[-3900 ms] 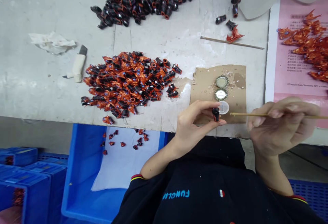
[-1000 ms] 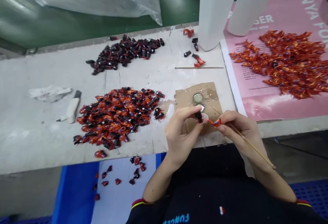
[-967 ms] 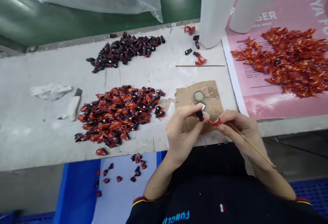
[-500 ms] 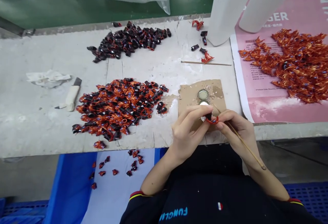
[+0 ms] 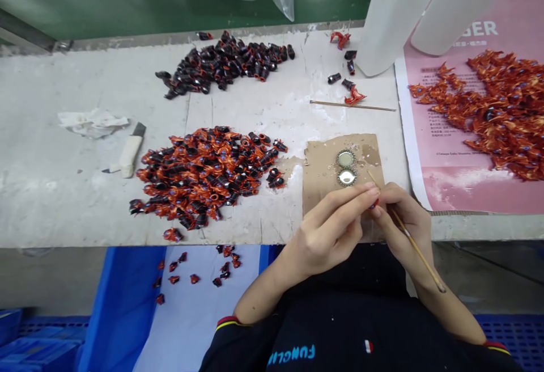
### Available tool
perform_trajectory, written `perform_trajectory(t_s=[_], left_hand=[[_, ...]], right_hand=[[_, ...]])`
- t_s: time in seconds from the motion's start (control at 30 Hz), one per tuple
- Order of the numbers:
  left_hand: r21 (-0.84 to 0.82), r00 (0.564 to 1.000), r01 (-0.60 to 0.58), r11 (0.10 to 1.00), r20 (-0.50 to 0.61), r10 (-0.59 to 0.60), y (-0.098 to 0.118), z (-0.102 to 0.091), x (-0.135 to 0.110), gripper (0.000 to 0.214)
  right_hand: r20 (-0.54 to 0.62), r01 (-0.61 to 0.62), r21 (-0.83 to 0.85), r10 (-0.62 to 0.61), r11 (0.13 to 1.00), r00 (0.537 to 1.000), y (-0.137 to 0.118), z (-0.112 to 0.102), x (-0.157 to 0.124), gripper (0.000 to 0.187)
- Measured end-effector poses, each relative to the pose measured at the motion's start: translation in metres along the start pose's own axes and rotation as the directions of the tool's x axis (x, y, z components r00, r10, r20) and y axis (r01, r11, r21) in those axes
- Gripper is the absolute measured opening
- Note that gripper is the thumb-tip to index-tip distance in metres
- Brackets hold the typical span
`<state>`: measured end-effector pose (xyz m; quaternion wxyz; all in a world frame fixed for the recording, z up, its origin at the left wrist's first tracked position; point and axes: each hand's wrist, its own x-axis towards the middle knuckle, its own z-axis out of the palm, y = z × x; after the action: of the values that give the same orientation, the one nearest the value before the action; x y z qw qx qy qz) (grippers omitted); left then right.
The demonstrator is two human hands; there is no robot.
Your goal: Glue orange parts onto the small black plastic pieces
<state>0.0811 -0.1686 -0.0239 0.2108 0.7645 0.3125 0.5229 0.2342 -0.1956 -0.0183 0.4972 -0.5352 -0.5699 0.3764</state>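
My left hand (image 5: 329, 230) is closed in a pinch on a small red piece (image 5: 374, 204), most of it hidden by the fingers. Close against it, my right hand (image 5: 403, 224) has its thumb and forefinger at the same piece. A thin wooden stick (image 5: 419, 253) runs through the closed right hand, its thick end lying towards the wrist and its fine tip pointing up over a cardboard square (image 5: 318, 190). On that cardboard are two bottle caps, an upper cap (image 5: 345, 159) with pale contents and a lower cap (image 5: 347, 177) with a shiny surface.
Left of the cardboard lies a pile of joined red-and-black pieces (image 5: 208, 176); behind it, a pile of black pieces (image 5: 229, 63). Orange-red pieces (image 5: 505, 111) cover a pink sheet. Another stick (image 5: 352, 105), a taped blade (image 5: 131, 153) and a blue bin (image 5: 117, 304) are also here.
My two hands have come closer together, and the left fingers now cover the black part of the piece. The lower cap shows fully. The whole view has shifted slightly.
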Motion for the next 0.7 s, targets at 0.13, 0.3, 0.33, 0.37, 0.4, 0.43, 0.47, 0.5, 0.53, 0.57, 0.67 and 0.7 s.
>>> perform_trajectory(t_s=[0.13,0.3,0.33,0.37,0.4,0.43,0.47,0.5,0.53,0.57,0.67,0.7], left_hand=[[-0.1,0.998,0.066,0.993,-0.009,-0.067,0.0029,0.0006,0.0001,0.032],[-0.157,0.991,0.122,0.98,-0.034,-0.129,0.0019,0.0017,-0.0014,0.032],[-0.174,0.989,0.13,0.976,-0.048,-0.14,0.0013,0.0021,-0.0018,0.034],[-0.194,0.987,0.137,0.971,-0.057,-0.15,0.0006,0.0025,-0.0022,0.034],[-0.211,0.986,0.141,0.967,-0.064,-0.157,-0.0001,0.0028,-0.0027,0.034],[-0.223,0.984,0.144,0.964,-0.067,-0.163,-0.0006,0.003,-0.0032,0.033],[-0.233,0.983,0.15,0.961,-0.069,-0.17,-0.0011,0.0032,-0.0038,0.033],[-0.243,0.98,0.163,0.956,-0.069,-0.184,-0.0015,0.0033,-0.0046,0.035],[-0.254,0.977,0.178,0.951,-0.071,-0.202,-0.0018,0.0034,-0.0053,0.039],[-0.264,0.973,0.193,0.945,-0.075,-0.219,-0.002,0.0035,-0.0062,0.043],[-0.263,0.97,0.2,0.944,-0.085,-0.229,-0.0028,0.0036,-0.0081,0.05],[-0.25,0.972,0.191,0.949,-0.088,-0.218,-0.0032,0.0034,-0.0084,0.049]], right_hand=[[-0.003,0.064,-0.073,-0.064,0.995,0.998,0.0035,-0.0014,-0.0029,0.009],[0.048,0.169,-0.193,-0.162,0.967,0.986,0.0061,-0.0023,-0.0046,0.007],[0.055,0.18,-0.208,-0.172,0.961,0.984,0.0063,-0.0026,-0.0045,0.007],[0.061,0.188,-0.219,-0.179,0.957,0.982,0.0064,-0.003,-0.0043,0.007],[0.067,0.198,-0.226,-0.187,0.954,0.98,0.0062,-0.0033,-0.0039,0.007],[0.076,0.21,-0.232,-0.198,0.95,0.977,0.0059,-0.0036,-0.0033,0.008],[0.087,0.224,-0.238,-0.209,0.945,0.974,0.0053,-0.0038,-0.0027,0.009],[0.099,0.24,-0.245,-0.222,0.939,0.97,0.0046,-0.0038,-0.0019,0.01],[0.11,0.254,-0.254,-0.233,0.933,0.966,0.0038,-0.0037,-0.0012,0.01],[0.118,0.265,-0.262,-0.242,0.928,0.963,0.003,-0.0035,-0.0006,0.01],[0.131,0.282,-0.291,-0.253,0.914,0.958,0.002,-0.0023,0.0006,0.01],[0.134,0.286,-0.296,-0.257,0.912,0.957,0.0022,-0.002,0.0007,0.01]])
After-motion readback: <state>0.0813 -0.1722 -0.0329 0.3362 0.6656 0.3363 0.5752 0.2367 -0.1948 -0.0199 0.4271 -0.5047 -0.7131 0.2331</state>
